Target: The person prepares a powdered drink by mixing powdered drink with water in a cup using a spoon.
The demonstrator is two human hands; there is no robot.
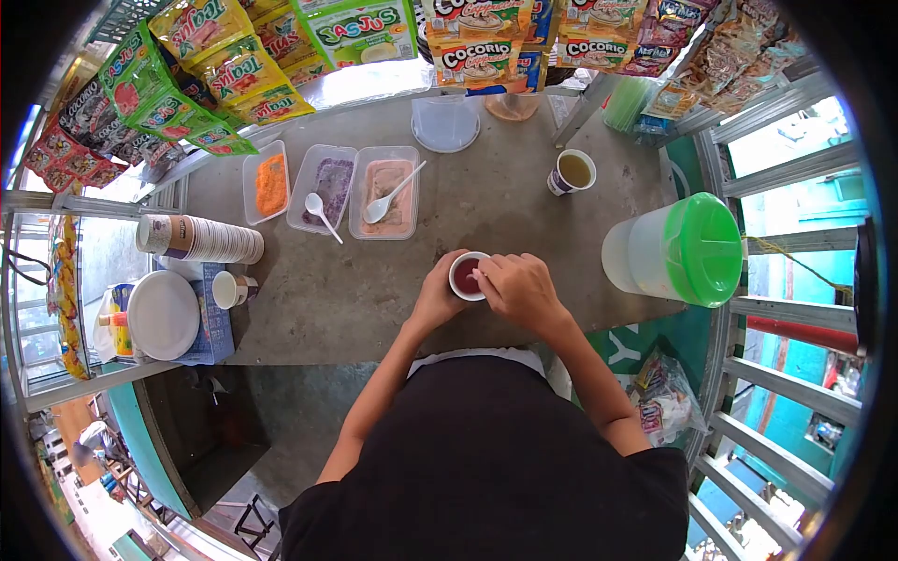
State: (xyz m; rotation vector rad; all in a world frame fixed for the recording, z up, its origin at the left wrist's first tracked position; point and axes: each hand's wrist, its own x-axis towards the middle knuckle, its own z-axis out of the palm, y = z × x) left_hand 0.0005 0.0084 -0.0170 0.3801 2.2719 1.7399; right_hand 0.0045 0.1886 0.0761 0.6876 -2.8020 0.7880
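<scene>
A small paper cup (467,296) holding dark red liquid (464,273) is near the front edge of the counter, close to my body. My left hand (436,297) wraps round the cup's left side. Over the right part of its mouth, my right hand (519,290) is closed in a pinch, fingertips at the liquid. A small pale bit shows by those fingertips, possibly a spoon or stirrer; the fingers hide most of it. Farther back on the right stands another paper cup (573,173) with yellowish-brown liquid.
Tubs of orange (272,184), purple (334,182) and pink powder (388,178) sit at back left; white spoons lie on the last two. Stacked cups (201,238) and a blue basket (217,323) are left. A green-lidded container (702,249) stands right. Drink sachets (482,47) hang overhead.
</scene>
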